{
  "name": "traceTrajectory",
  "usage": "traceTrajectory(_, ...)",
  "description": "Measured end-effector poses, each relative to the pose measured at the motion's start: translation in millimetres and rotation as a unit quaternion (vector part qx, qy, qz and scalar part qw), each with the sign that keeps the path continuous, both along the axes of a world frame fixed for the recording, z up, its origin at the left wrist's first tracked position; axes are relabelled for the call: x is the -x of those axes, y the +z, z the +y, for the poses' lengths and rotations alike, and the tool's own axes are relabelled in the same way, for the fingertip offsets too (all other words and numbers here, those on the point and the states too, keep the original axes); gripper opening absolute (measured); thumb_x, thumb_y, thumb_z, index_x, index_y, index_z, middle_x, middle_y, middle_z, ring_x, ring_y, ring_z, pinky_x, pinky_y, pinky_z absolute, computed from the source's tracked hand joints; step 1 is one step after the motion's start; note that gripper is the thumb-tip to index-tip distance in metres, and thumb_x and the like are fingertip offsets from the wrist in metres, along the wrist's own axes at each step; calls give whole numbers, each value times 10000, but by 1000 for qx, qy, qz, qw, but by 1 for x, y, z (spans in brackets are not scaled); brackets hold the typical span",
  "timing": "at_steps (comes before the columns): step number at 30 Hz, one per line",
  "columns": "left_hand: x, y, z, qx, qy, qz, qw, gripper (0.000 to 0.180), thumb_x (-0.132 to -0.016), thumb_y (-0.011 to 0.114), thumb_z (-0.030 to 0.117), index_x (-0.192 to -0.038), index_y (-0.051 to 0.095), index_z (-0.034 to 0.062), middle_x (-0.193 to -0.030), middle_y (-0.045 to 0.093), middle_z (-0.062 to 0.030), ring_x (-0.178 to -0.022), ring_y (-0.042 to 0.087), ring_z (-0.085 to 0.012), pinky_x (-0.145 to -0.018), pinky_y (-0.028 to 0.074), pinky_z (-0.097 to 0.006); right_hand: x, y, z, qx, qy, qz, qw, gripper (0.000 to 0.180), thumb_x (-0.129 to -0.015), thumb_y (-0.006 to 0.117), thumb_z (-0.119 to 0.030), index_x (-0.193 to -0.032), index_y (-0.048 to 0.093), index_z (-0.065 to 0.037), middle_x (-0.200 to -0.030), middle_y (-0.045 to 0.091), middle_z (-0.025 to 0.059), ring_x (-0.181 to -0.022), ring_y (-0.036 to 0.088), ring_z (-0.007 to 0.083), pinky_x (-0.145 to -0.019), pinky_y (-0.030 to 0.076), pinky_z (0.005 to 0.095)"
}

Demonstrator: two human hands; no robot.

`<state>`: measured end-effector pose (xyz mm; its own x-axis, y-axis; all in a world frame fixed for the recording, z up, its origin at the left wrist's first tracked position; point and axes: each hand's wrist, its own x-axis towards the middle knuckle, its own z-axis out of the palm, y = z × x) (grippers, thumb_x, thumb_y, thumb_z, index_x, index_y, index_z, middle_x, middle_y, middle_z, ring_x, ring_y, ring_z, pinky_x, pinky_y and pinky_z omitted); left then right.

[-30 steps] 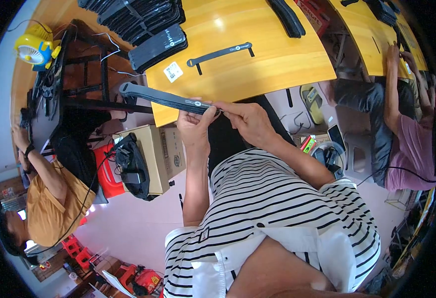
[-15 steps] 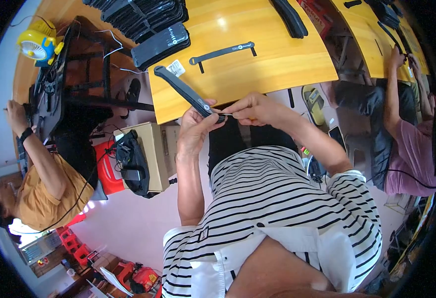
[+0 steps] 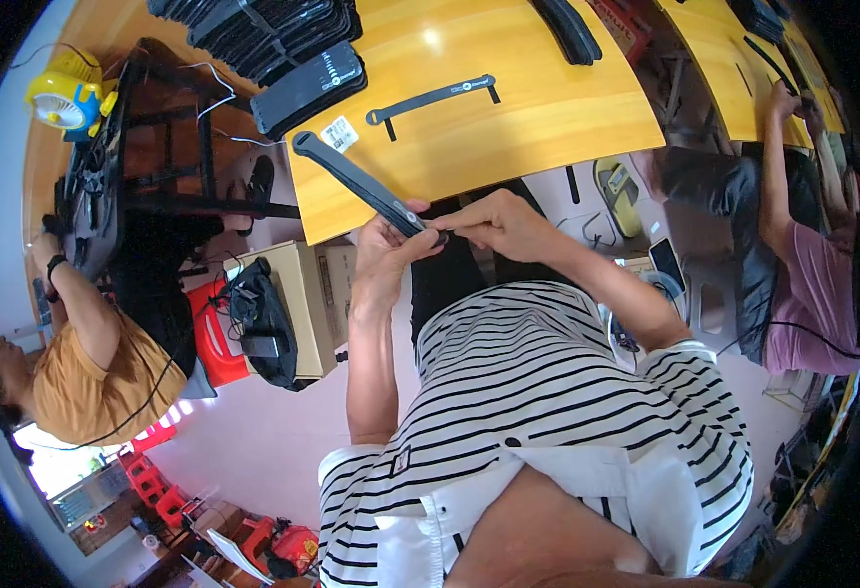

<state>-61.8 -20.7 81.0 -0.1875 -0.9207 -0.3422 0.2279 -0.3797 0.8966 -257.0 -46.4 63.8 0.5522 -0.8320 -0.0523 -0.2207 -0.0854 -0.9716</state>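
Observation:
My left hand (image 3: 381,260) is closed around the near end of a bundle of long dark grey straps (image 3: 347,178). The bundle slants up and left over the table's front edge, its far end near a white label (image 3: 339,132). My right hand (image 3: 508,225) meets the bundle's near end with thumb and index finger pressed together. What they pinch is too small to make out. On the yellow wooden table (image 3: 567,122) lies a single dark strap (image 3: 435,99) with a slot at its left end. Two short black strips (image 3: 390,129) stick out below it.
Banded stacks of black straps (image 3: 263,39) stand at the table's back left, a shorter stack (image 3: 310,88) before them. Another dark bundle (image 3: 565,31) lies back right. Co-workers sit on both sides. A cardboard box (image 3: 298,294) with a black bag (image 3: 262,318) stands left of my legs.
My right hand has shifted slightly at the bundle's near end; the pale thin bit between its fingers no longer shows clearly. My left hand keeps its hold. The left co-worker's forearm has dropped.

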Motion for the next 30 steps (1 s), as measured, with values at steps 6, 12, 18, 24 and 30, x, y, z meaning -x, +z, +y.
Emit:
traceTrajectory(6,1,6,-4,-28,-36,63,997,336,-766,589,-45,-1093,509,-36,-907,609,-90,-804,628,-186,-772,541,-325,12,14,-21,67,108,50,991,312,-779,535,-20,-1042,654,-141,-578,558,68,-525,525,129,-535,432,270)
traceTrajectory(12,5,-3,-5,-33,43,78,995,321,-778,582,-29,-1089,502,-48,-934,618,-127,-805,637,-205,-745,554,-320,-2,9,4,-79,12,-129,988,311,-815,572,-113,-1123,603,-77,-652,566,21,-532,478,75,-509,405,222)
traceTrajectory(18,8,-4,-10,-47,32,99,993,283,-768,614,-12,-1038,531,-31,-876,632,-105,-775,643,-178,-680,559,-286,7,4,-1,-37,-57,-94,993,185,-806,605,-121,-966,610,-28,-658,521,-25,-581,454,63,-560,361,200)
traceTrajectory(24,8,5,-7,-75,-98,73,990,350,-739,618,-20,-1077,527,-26,-882,629,-90,-791,638,-169,-686,554,-284,12,15,-10,110,95,-16,989,172,-790,605,-195,-797,547,-34,-589,498,61,-531,496,178,-516,392,302)
traceTrajectory(30,5,19,-5,-89,-171,88,977,482,-701,634,-14,-1155,473,-42,-1026,581,-124,-853,624,-202,-692,554,-293,12,38,-9,78,236,-41,968,167,-819,551,-201,-753,553,-48,-516,445,101,-460,481,215,-459,357,322)
